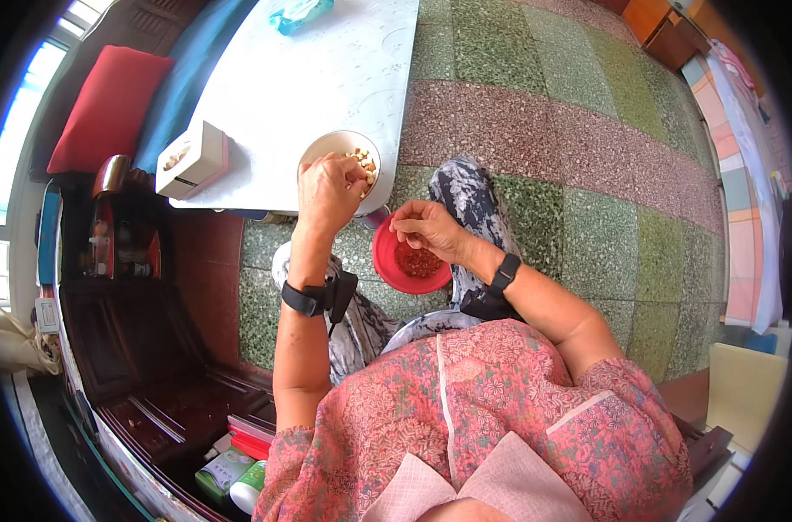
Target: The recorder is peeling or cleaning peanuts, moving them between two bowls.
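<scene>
A round light bowl near the table's corner holds pale and brown nut kernels, seemingly peanuts. Over its near side is my left hand, fingers bent down towards the kernels. Whether anything is between those fingertips is hidden. Lower and to the right, a red plastic basin sits between my knees, with reddish-brown flakes like nut skins in its bottom. Above the basin's far rim I have my right hand, its fingers curled and thumb close to the fingertips. Anything held there is too small to make out.
On the white-covered table stand a tissue box and a blue plastic packet. A dark wooden bench at left bears boxes and a bottle. A red cushion lies farther back. At right is a checked-cloth bed.
</scene>
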{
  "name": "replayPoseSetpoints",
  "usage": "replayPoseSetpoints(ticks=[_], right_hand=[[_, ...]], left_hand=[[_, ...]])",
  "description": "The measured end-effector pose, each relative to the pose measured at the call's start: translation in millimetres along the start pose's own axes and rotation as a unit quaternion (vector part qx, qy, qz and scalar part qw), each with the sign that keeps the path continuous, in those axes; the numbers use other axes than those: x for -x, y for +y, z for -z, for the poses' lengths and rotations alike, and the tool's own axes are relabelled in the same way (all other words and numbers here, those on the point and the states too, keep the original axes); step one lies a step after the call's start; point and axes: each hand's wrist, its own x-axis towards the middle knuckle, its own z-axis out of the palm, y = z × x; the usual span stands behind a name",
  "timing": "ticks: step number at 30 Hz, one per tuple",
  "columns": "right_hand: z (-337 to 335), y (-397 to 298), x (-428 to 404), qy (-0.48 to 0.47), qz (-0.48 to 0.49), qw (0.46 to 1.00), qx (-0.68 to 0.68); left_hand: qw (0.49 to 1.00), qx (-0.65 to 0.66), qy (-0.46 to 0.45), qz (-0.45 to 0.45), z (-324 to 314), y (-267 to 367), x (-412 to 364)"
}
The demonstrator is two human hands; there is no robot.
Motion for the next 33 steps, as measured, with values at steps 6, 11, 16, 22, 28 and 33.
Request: replayPoseSetpoints(ticks=[6,11,16,22,28,33], right_hand=[[3,4,-3,-0.019,-0.014,0.999,-0.031],[7,7,-3,0.007,-0.046,0.999,0.021],[2,13,-6,0.056,-0.06,0.992,0.098],[3,22,-7,0.058,-0.036,0.989,0.135],[0,15,-4,0.067,-0.065,0.985,0.142],[3,25,-7,0.071,0.003,0.975,0.212]], left_hand=[[0.978,0.169,0.109,0.053,11,15,7],[0.971,0.206,0.119,-0.036,-2,52,61],[0.745,0.607,0.053,0.272,-75,17,119],[0.536,0.771,0.057,0.34,-96,7,123],[0.621,0.71,0.057,0.327,-96,14,118],[0.743,0.597,0.079,0.293,-104,15,118]])
